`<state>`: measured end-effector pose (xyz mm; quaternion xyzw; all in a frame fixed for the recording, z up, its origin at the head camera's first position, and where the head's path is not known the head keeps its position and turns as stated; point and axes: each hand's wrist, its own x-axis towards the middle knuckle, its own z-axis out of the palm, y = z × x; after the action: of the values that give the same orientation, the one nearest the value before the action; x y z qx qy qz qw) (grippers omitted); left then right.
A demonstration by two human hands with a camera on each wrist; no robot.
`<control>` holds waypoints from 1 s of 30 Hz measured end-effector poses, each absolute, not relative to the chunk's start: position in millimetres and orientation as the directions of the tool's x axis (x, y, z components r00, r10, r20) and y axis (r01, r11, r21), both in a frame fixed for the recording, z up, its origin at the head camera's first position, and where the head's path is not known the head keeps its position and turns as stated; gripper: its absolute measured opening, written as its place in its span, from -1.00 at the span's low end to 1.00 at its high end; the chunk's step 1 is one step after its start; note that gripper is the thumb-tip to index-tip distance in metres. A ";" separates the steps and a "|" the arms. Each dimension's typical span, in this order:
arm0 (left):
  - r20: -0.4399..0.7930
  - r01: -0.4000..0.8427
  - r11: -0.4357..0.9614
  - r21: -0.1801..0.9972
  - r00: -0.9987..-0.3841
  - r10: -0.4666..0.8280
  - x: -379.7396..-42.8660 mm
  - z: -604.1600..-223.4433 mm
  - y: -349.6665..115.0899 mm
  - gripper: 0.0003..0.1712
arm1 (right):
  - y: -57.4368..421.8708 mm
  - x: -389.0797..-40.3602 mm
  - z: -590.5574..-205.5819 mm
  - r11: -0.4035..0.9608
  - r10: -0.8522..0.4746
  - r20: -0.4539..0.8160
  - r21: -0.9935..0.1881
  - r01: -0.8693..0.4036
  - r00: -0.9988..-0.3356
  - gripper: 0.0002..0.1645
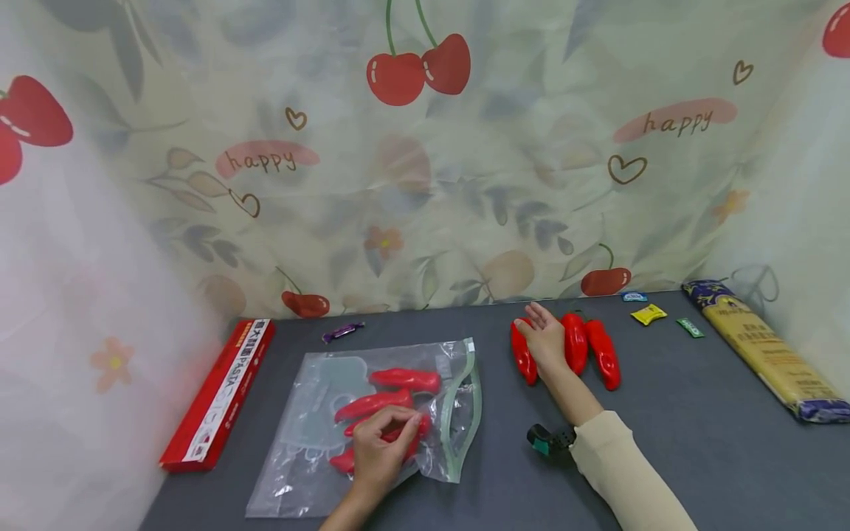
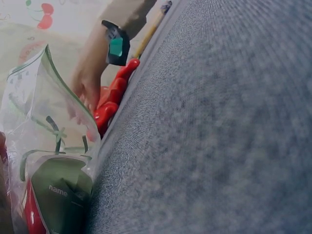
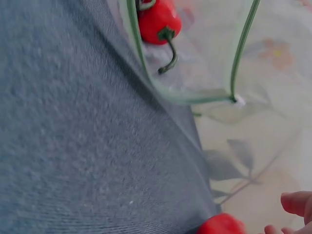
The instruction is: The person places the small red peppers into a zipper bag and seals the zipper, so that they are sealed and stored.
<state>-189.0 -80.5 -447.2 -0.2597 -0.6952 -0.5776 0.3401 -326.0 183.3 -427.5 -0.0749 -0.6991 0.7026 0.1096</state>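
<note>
A clear zip bag (image 1: 308, 472) with a green seal lies on the dark table, several red peppers (image 1: 375, 404) inside it. My left hand (image 1: 381, 446) pinches the upper film near the bag's mouth, thumb and index finger together. Seen from the right wrist, the green-edged mouth (image 3: 180, 97) gapes, with a stemmed red pepper (image 3: 158, 22) behind it. Over to the right, my right hand (image 1: 546, 343) reaches among loose red peppers, its fingers extended beside the leftmost pepper (image 1: 523, 358). Two more peppers (image 1: 603, 354) lie just right of that hand.
A red pasta box (image 1: 219, 394) lies at the left, a yellow and purple packet (image 1: 764, 346) at the right. Small wrapped candies include a purple one (image 1: 343, 332) and a yellow one (image 1: 648, 315). Patterned cloth (image 1: 425, 162) walls the back and sides.
</note>
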 end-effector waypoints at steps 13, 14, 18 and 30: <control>0.770 0.747 0.223 0.626 -0.637 -0.028 -196.0 -459.8 -84.1 -0.88 | 181.1 -333.6 -448.2 0.265 0.149 -0.052 -0.960 0.090 -0.987 -0.30; 0.772 0.748 0.227 0.624 -0.635 -0.029 -194.9 -457.7 -83.8 -0.87 | 179.4 -333.8 -448.8 0.293 0.141 -0.053 -0.952 0.093 -0.989 -0.30; 0.774 0.749 0.227 0.622 -0.632 -0.034 -188.2 -446.7 -80.9 -0.86 | 174.8 -333.9 -449.2 0.338 0.134 -0.046 -0.937 0.089 -0.990 -0.31; 0.771 0.743 0.237 0.626 -0.636 -0.043 -195.9 -463.0 -84.4 -0.87 | 189.1 -314.9 -439.3 0.250 0.147 -0.024 -0.966 0.061 -0.989 -0.34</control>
<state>-195.9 -84.4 -463.0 -0.2478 -0.7055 -0.5658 0.3474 -314.9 189.1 -439.3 -0.0657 -0.7897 0.6090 0.0352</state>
